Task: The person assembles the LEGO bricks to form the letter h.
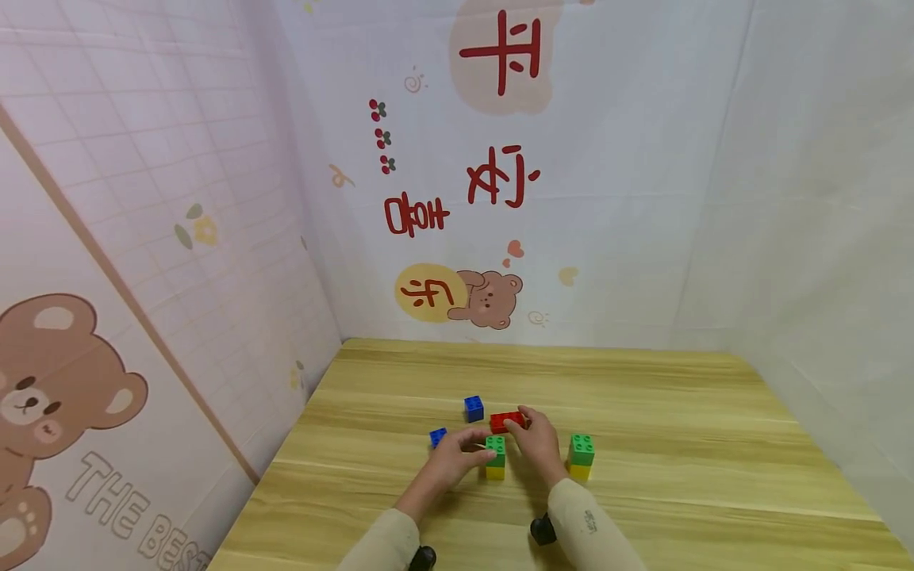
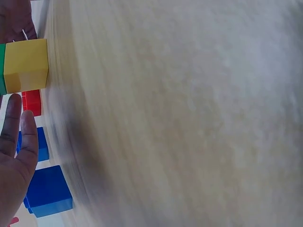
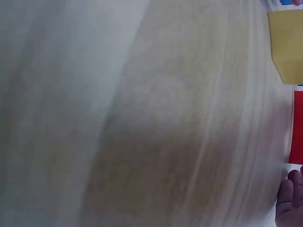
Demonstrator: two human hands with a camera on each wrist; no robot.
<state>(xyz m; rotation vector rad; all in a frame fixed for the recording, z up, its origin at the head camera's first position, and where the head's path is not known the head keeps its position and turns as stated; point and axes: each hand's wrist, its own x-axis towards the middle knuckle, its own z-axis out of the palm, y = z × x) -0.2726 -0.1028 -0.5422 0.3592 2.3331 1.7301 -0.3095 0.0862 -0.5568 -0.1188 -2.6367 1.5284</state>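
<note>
My left hand [image 1: 451, 461] is at a small stack with a green block [image 1: 495, 446] on top of a yellow block [image 1: 495, 473]. Its thumb overlaps the green block's left side and the forefinger reaches behind it, pinching it. In the left wrist view, two other fingers [image 2: 28, 137] stretch out just beside the yellow block. My right hand [image 1: 537, 444] is behind and to the right of that stack, holding a red brick [image 1: 503, 421] by its right end. In the right wrist view its fingertips are right at the end of the red brick [image 3: 297, 127].
A second green-and-yellow stack [image 1: 581, 454] stands right of my right hand. One blue block [image 1: 474, 408] is left of the red brick, and another blue block [image 1: 438, 437] lies partly behind my left hand. Printed cloth walls [image 1: 628, 238] border the wooden table [image 1: 678, 412].
</note>
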